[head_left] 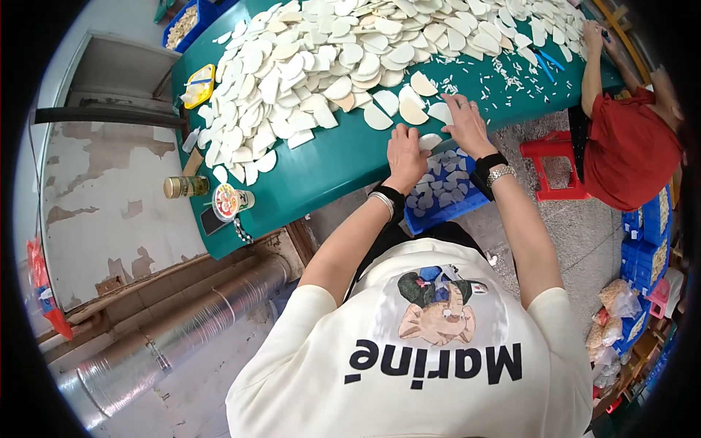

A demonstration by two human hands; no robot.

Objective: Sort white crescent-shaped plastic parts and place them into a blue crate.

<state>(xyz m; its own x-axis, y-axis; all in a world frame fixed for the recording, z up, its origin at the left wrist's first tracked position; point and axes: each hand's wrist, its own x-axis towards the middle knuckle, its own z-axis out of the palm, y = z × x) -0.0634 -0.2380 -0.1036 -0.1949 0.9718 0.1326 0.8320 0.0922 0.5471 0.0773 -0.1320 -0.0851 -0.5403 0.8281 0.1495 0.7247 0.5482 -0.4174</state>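
Note:
My left hand point(407, 156) is at the table's near edge with its fingers curled in. A small white half-round piece point(430, 141) sticks out beside those fingers, apparently pinched by them. To its right, my right hand point(469, 128) has its fingers stretched forward and apart, the fingertips by another white half-round piece point(440, 112) on the green table point(321, 171). A few loose half-round pieces lie just ahead of my hands, among them a cream one point(413, 111). Beyond them spreads a large heap of such flat pieces point(292, 69).
Below the table edge, a blue bin point(440, 212) holds many pieces. A jar point(186, 187), a lidded cup point(231, 201) and a phone point(212, 221) lie at left. Blue-handled pliers point(546, 64) rest among white scraps. A person in red point(634, 146) works at right near a red stool point(549, 155).

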